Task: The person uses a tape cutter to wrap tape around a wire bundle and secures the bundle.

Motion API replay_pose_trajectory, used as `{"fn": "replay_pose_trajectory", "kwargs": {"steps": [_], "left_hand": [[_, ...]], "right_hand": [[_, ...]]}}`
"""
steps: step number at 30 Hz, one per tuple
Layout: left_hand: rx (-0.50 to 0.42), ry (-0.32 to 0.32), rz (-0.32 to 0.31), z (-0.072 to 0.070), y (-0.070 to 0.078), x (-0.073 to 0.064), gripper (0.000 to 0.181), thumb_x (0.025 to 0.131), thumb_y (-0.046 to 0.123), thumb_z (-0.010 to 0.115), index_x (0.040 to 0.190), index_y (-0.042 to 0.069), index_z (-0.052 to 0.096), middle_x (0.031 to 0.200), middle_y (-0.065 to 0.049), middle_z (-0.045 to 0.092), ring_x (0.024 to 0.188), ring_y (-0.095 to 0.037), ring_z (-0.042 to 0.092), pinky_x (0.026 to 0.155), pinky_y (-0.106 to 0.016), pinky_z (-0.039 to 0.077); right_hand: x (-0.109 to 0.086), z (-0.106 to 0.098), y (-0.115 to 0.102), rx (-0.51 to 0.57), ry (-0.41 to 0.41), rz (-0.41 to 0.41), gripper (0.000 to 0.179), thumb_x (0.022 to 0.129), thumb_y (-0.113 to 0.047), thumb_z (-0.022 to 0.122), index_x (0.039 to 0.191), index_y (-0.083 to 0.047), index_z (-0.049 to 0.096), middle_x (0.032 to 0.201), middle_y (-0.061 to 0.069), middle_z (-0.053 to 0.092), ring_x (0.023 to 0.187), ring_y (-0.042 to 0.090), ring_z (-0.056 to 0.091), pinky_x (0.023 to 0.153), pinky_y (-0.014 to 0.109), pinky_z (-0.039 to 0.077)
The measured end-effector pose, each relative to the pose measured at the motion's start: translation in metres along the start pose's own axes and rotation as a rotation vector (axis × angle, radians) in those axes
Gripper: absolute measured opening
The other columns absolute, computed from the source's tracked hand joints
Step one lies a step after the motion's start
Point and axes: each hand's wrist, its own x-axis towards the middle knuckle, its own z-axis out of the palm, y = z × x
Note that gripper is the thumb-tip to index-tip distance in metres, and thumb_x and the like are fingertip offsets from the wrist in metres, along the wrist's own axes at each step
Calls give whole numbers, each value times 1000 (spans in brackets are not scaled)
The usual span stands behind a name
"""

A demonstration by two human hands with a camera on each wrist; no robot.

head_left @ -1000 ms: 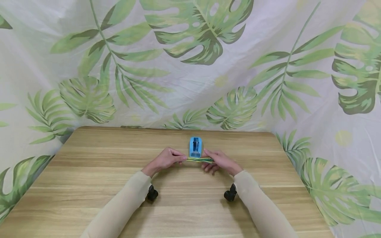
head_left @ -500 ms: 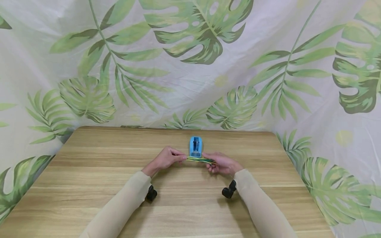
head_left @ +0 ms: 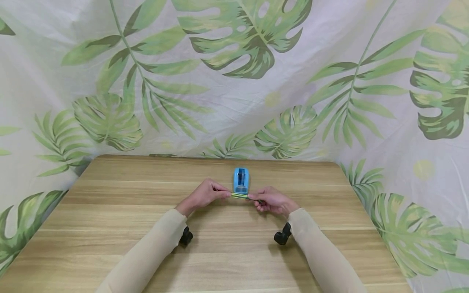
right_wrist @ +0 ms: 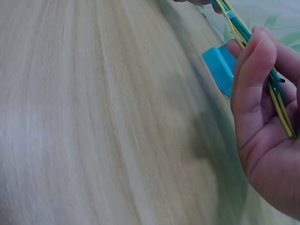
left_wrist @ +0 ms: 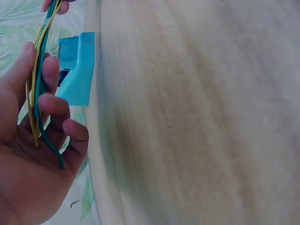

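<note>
A bundle of thin green and yellow wires (head_left: 239,195) stretches between both hands, just in front of a blue tape dispenser (head_left: 235,181). My left hand (head_left: 205,196) pinches one end between thumb and forefinger; in the left wrist view loose wire ends (left_wrist: 35,126) lie across its palm. The other side is pinched by my right hand (head_left: 272,200), with wire ends (right_wrist: 281,110) running into the palm. Around the bundle, between the hands, a clear shiny band (right_wrist: 229,15) shows, looking like tape. The dispenser's toothed edge (left_wrist: 59,49) appears in the left wrist view.
Both hands work above a wood-grain table (head_left: 234,260), toward its far edge. Behind it hangs a leaf-patterned cloth (head_left: 234,101). Black wrist cameras (head_left: 282,236) stick out beneath the sleeves.
My right hand first shifts slightly right with its fingers curling in, then its thumb and forefinger pinch the wires closer to the middle. The left hand and dispenser stay almost still.
</note>
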Motion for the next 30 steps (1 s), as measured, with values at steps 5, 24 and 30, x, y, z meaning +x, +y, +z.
{"fn": "replay_pose_trajectory", "kwargs": {"steps": [5, 24, 30], "left_hand": [[15, -43, -60, -3, 3, 3, 33, 93, 28, 75, 116, 5, 76, 96, -7, 76, 81, -23, 69, 62, -32, 53], [-56, -134, -212, -8, 2, 15, 44, 95, 43, 69, 129, 15, 70, 98, -7, 71, 56, -16, 51, 50, -27, 41], [-96, -181, -172, -9, -2, 14, 29, 93, 27, 75, 118, 12, 76, 97, -14, 75, 53, -12, 45, 47, -25, 36]], "right_hand": [[-1, -1, -2, -83, 38, -30, 33, 97, -14, 68, 118, 12, 66, 70, 3, 63, 58, 9, 57, 54, 20, 49], [-3, 4, -3, -421, 132, -287, 22, 95, -12, 71, 111, 3, 75, 74, 14, 69, 62, 14, 63, 56, 27, 54], [-2, 5, -1, -469, 159, -336, 17, 95, -9, 71, 109, -2, 77, 76, 18, 70, 62, 16, 64, 56, 31, 56]]}}
